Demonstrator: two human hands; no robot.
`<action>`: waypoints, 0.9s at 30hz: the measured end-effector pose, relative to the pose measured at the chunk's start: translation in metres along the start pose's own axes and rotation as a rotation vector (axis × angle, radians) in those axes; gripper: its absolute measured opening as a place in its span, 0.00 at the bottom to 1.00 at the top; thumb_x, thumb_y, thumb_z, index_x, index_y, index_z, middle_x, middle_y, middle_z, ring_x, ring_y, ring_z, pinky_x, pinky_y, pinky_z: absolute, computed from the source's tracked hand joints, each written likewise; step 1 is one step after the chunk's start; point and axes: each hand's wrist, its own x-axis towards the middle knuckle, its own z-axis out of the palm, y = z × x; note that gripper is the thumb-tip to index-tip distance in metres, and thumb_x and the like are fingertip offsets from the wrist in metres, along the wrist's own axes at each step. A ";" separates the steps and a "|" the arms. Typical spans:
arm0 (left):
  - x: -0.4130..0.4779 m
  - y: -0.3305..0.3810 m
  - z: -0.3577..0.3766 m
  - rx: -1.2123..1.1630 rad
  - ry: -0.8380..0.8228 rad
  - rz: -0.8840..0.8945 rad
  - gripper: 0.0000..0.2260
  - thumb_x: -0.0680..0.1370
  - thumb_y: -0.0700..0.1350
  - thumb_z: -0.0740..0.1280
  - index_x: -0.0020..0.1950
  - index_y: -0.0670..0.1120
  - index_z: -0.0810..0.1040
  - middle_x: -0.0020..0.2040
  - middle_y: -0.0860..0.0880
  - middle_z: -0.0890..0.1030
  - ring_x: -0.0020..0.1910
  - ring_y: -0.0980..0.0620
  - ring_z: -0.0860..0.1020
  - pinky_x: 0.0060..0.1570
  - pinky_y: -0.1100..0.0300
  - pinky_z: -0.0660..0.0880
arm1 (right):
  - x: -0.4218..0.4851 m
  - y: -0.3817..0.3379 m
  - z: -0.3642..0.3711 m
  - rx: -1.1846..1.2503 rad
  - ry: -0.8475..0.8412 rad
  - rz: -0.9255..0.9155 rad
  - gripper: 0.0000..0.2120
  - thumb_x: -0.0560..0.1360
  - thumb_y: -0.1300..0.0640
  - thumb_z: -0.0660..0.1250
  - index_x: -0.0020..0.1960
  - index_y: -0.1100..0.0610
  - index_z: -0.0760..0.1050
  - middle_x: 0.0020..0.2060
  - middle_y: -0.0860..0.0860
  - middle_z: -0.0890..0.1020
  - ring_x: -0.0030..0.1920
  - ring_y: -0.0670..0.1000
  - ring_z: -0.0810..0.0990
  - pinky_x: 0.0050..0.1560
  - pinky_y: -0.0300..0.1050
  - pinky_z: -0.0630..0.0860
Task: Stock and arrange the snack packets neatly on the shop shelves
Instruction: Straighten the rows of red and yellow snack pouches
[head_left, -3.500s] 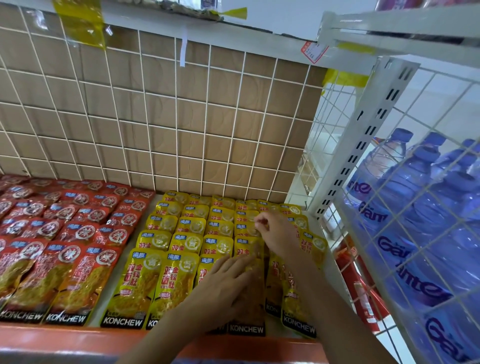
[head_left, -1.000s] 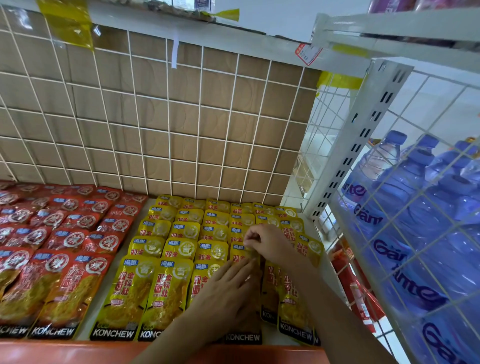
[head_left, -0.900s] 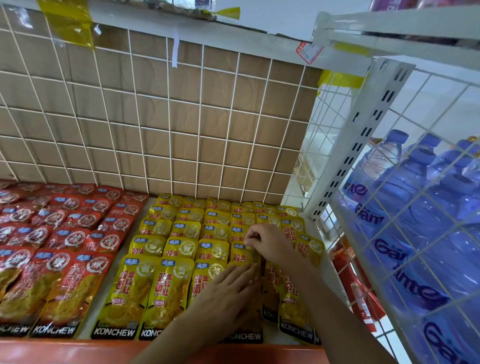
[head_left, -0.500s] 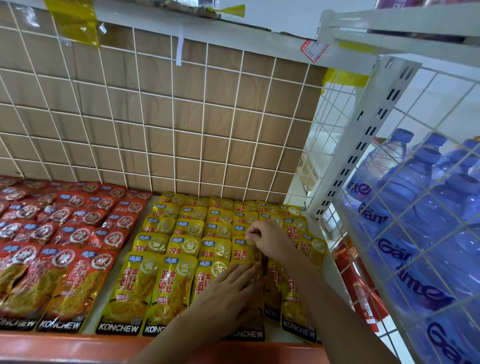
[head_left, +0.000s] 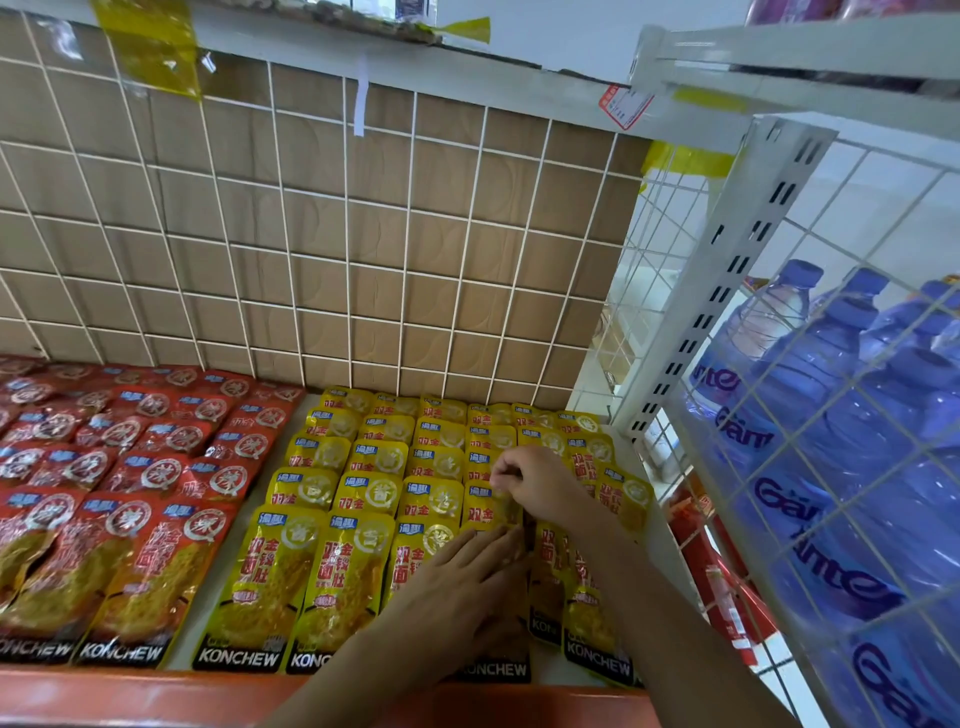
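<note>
Yellow KONCHEW snack packets lie in overlapping rows on the white shelf, to the right of red KONCHEW packets. My left hand lies flat with straight fingers on the front yellow packet of the fourth column, hiding most of it. My right hand, fingers curled, pinches the top edge of a yellow packet just behind, in the same column.
A brown panel behind a white wire grid backs the shelf. A red lip runs along the front edge. At the right, a white slotted upright and a wire cage hold blue water bottles.
My right hand has stayed on the fourth column, working a packet's top edge. My left hand keeps pressing the front packet. The view shifted slightly.
</note>
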 end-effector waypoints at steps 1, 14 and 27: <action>0.000 0.000 -0.001 -0.012 -0.016 -0.005 0.25 0.76 0.61 0.54 0.69 0.52 0.71 0.68 0.51 0.73 0.67 0.55 0.70 0.68 0.57 0.63 | 0.000 0.000 0.000 0.007 -0.005 0.000 0.05 0.75 0.59 0.66 0.42 0.59 0.79 0.42 0.51 0.83 0.34 0.36 0.71 0.33 0.30 0.63; 0.008 0.000 -0.014 -0.125 -0.065 -0.021 0.23 0.74 0.60 0.56 0.65 0.55 0.73 0.63 0.56 0.76 0.62 0.58 0.72 0.62 0.64 0.66 | -0.015 -0.001 -0.005 0.032 0.149 -0.025 0.04 0.75 0.56 0.67 0.48 0.55 0.76 0.38 0.43 0.76 0.38 0.41 0.73 0.38 0.30 0.67; 0.066 -0.020 -0.021 -0.163 -0.320 -0.399 0.29 0.81 0.59 0.47 0.78 0.47 0.43 0.78 0.46 0.42 0.76 0.49 0.39 0.72 0.54 0.37 | -0.097 0.011 -0.001 -0.210 0.338 0.435 0.27 0.76 0.41 0.59 0.71 0.49 0.59 0.70 0.50 0.64 0.69 0.52 0.63 0.65 0.50 0.62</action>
